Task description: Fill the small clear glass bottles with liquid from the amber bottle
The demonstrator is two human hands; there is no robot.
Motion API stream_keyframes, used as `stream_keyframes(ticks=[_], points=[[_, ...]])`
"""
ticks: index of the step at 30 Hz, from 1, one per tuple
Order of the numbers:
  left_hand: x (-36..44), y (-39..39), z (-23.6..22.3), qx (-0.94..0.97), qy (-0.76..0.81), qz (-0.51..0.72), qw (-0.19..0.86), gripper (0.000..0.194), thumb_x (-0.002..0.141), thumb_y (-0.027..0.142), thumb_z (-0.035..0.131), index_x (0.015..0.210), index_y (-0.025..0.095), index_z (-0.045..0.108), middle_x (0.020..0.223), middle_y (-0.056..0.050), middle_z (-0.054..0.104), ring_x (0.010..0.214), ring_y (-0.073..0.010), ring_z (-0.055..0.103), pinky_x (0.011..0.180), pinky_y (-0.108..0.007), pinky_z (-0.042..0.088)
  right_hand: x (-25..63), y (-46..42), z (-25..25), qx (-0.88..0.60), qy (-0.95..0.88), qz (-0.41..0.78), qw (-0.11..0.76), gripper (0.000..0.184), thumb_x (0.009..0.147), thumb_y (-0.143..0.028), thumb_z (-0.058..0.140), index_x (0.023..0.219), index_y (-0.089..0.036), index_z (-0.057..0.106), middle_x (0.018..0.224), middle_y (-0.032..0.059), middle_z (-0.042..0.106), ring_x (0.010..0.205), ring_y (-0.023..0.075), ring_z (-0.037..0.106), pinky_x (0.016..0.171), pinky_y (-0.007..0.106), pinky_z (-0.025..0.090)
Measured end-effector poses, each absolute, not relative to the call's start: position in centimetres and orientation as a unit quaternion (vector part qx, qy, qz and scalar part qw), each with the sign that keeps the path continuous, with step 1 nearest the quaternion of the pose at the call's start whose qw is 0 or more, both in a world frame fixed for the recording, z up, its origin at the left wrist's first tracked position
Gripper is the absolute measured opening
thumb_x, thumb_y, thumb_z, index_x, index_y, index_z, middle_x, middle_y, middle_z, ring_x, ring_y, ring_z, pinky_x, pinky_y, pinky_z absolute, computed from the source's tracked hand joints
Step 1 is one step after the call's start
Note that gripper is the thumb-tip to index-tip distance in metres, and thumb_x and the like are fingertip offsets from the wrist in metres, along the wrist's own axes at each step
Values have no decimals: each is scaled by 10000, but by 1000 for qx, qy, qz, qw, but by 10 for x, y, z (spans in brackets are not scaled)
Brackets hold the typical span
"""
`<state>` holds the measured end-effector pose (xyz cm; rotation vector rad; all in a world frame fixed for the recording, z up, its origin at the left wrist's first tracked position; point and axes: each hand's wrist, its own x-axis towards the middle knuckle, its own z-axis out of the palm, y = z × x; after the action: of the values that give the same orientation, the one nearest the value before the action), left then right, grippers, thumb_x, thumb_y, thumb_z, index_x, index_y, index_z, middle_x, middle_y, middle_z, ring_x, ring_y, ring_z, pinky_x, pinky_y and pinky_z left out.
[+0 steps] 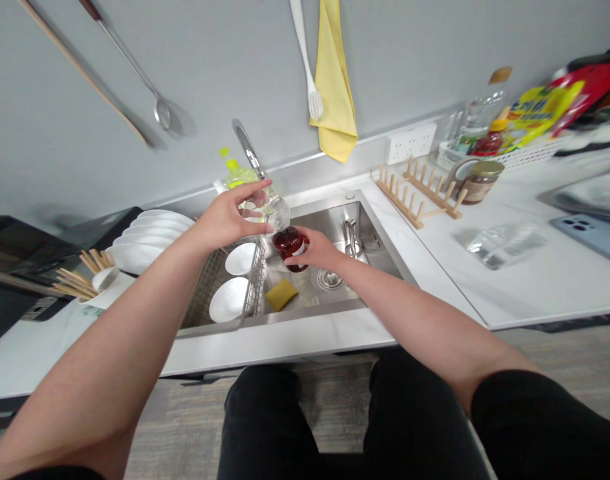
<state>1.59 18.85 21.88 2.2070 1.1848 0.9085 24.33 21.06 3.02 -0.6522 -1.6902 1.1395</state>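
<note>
Dark red bottle (289,249) gripped above the sink

One bottle, with one white label, is above the left part of the single steel sink (385,243), near the right edge of the wire basket (257,283). The right hand (319,250) grasps it from the right, fingers wrapped around its side. The left hand (242,212) grasps one clear vessel (277,208) between thumb and fingers, just above the bottle's dark neck; whether vessel and neck touch, I cannot tell.

Two white bowls (241,259) sit in the basket, one farther and one nearer. One yellow sponge (281,295) lies between the basket and the drain (331,279), by the sink's near edge. The sink extends to the right of the bottle, and the right forearm crosses its near right rim. A narrow strip of white counter (305,333) separates the sink from the counter's front edge.

Behind the left hand stand one faucet (247,147) and one yellow-green pump bottle (236,175), close together. Left of the basket are several white plates (142,243) and a bunch of chopsticks (77,283). To the right of the sink, one wooden rack (419,190) stands near the wall, with one lidded jar (481,183) beside its right end. One phone (592,233) lies farther right. One yellow cloth (335,87) and one white brush (312,93) hang on the wall.
</note>
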Motion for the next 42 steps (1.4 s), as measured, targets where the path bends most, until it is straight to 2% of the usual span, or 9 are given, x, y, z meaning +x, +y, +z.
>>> stream_keyframes(ticks=[7, 15, 21, 29, 37, 42], points=[[24, 185, 231, 819, 434, 309, 213, 1036, 624, 312, 1096, 1595, 229, 743, 1322, -140, 758, 1307, -376, 705, 1139, -588, 646, 245, 210, 31, -267, -697, 459, 482, 793, 686, -417, 1077, 1410, -285, 781, 1334, 40, 867, 1275, 349, 810, 1228, 557, 618], [23, 190, 235, 841, 420, 288, 185, 1003, 650, 375, 1093, 1588, 267, 753, 1325, -137, 767, 1281, -355, 712, 1074, -516, 671, 245, 210, 32, -267, -703, 448, 484, 800, 690, -454, 1073, 1416, -289, 781, 1346, 54, 862, 1282, 353, 800, 1223, 576, 606], [22, 193, 236, 848, 423, 271, 169, 1005, 667, 396, 1082, 1605, 271, 742, 1335, -145, 766, 1277, -368, 717, 1078, -554, 664, 246, 210, 34, -252, -704, 454, 483, 775, 698, -459, 1069, 1398, -281, 791, 1327, 50, 866, 1261, 352, 806, 1205, 568, 613], [26, 194, 237, 834, 423, 289, 205, 965, 575, 284, 1111, 1492, 277, 812, 1312, -128, 777, 1303, -385, 707, 1100, -548, 669, 247, 207, 37, -272, -706, 448, 476, 775, 692, -428, 1063, 1403, -278, 794, 1293, 40, 876, 1242, 360, 809, 1199, 574, 616], [26, 197, 239, 842, 432, 264, 185, 961, 608, 355, 1117, 1514, 287, 804, 1321, -134, 777, 1300, -407, 704, 1109, -592, 660, 246, 209, 32, -262, -703, 456, 479, 788, 688, -448, 1076, 1401, -278, 786, 1310, 41, 872, 1271, 358, 807, 1216, 553, 615], [27, 197, 240, 832, 428, 280, 213, 962, 538, 226, 1127, 1454, 288, 838, 1227, -119, 789, 1310, -435, 699, 1179, -652, 608, 246, 209, 32, -260, -708, 454, 473, 762, 699, -437, 1069, 1392, -291, 788, 1282, 32, 876, 1264, 355, 808, 1213, 568, 615]])
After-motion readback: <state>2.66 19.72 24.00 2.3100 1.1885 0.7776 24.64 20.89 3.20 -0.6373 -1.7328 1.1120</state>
